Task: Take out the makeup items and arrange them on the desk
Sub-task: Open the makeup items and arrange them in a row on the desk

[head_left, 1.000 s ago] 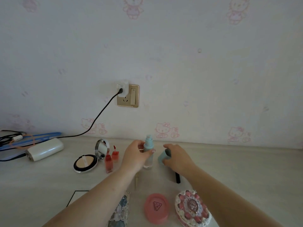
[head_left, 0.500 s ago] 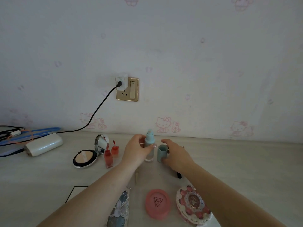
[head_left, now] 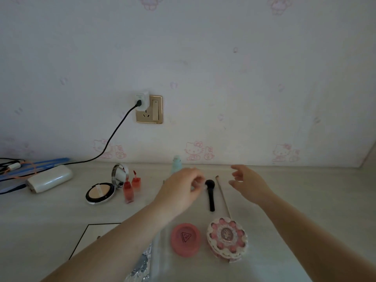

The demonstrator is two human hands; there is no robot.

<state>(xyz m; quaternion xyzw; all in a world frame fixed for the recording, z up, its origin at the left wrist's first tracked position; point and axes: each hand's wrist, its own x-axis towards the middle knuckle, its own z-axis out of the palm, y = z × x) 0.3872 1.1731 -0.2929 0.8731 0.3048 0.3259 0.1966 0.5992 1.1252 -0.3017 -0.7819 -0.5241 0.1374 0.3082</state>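
A: Left hand (head_left: 180,190): fingers curled, blurred, low over the desk (head_left: 305,200) near the middle. Its fingertips seem to pinch something small and pale, but I cannot tell what, or whether it truly holds it.

B: Right hand (head_left: 247,183)?

A: Spread loosely, fingers apart and a little bent, holding nothing, raised over the desk right of the left hand. The 2 hands are apart.

B: Between them?

A: A black brush (head_left: 210,195) lies flat, head toward the wall, just beside the left fingertips. A thin stick (head_left: 222,195) lies right of it, roughly parallel, its near end at the flower case (head_left: 226,239).

B: Behind the left hand?

A: A pale teal bottle (head_left: 176,165) stands upright, its base hidden by the hand.

B: Farther out?

A: Left: 2 red tints (head_left: 128,191), both upright, then an open compact (head_left: 100,193) with its mirror lid raised. Near edge: a pink round case (head_left: 185,239) left of the flower case, both flat. A clear pouch (head_left: 142,263) lies by the left forearm.

B: Periphery?

A: White power bank (head_left: 50,178) far left, a black cable (head_left: 114,135) up to the wall socket (head_left: 149,109).
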